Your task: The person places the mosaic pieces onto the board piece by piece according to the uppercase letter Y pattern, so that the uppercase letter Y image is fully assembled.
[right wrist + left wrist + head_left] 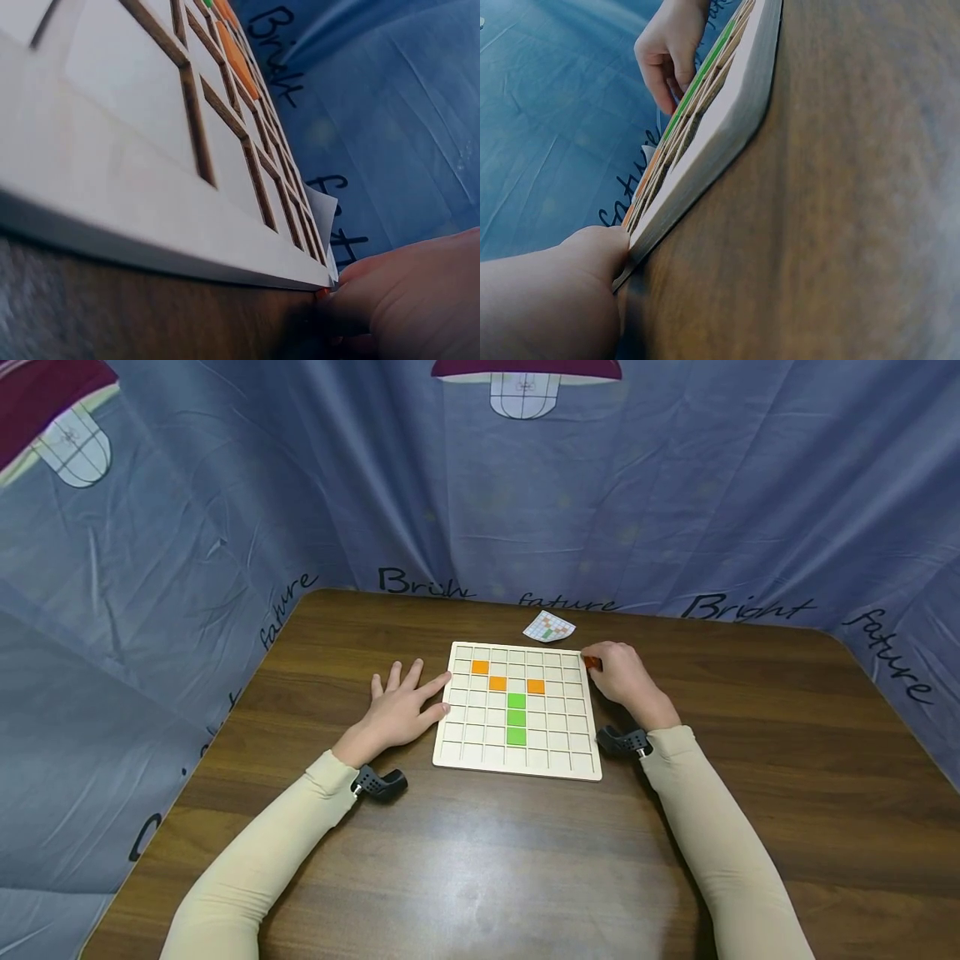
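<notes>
A pale wooden grid board [555,752] lies flat on the table. Set in its cells are three orange square tiles [480,667] and, in a column, three green square tiles [516,718]. My left hand [395,710] rests spread at the board's left side, forefinger and thumb touching the edge. At the far right corner, my right hand [624,675] holds an orange-red tile [592,662] between its fingers, beside the board's rim. Only a sliver of that piece shows in the right wrist view, the fingers covering most of it.
Behind the board lies a small paper card [550,627] printed with a coloured grid pattern. A blue curtain [637,485] with black lettering hangs behind and left of the brown wooden table [480,860].
</notes>
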Motion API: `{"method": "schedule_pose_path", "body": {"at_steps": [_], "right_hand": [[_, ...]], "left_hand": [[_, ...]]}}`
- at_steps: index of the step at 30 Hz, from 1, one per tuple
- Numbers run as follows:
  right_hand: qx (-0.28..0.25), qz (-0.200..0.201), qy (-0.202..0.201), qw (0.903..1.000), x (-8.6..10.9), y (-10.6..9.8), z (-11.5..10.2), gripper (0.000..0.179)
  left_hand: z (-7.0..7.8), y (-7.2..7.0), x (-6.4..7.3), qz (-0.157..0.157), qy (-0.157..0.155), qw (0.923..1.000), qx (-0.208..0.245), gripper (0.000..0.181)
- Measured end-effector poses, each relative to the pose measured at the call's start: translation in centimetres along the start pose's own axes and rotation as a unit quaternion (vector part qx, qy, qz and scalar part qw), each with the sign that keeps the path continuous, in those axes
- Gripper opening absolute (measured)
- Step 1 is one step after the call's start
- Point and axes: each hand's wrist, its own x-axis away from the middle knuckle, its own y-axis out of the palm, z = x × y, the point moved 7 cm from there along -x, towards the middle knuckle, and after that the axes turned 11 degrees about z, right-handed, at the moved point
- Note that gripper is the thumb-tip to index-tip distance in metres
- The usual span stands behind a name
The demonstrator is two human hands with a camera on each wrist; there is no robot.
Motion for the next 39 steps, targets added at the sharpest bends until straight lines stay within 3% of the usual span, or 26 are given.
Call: {"method": "schedule_pose_path", "body": {"at_steps": [9,39], "right_hand": [[0.007,0.01,-0.013,0.9998,-0.05,-0.1,-0.18,0.025],[-0.003,0.004,0.0,1.0,0.27,-0.36,-0.31,0.022]], "left_hand": [[-0.04,-0.01,0.08,0.006,0.003,1.0,0.0,0.062],[0.15,-0.2,0.14,0.006,0.006,1.0,0.001,0.061]]}}
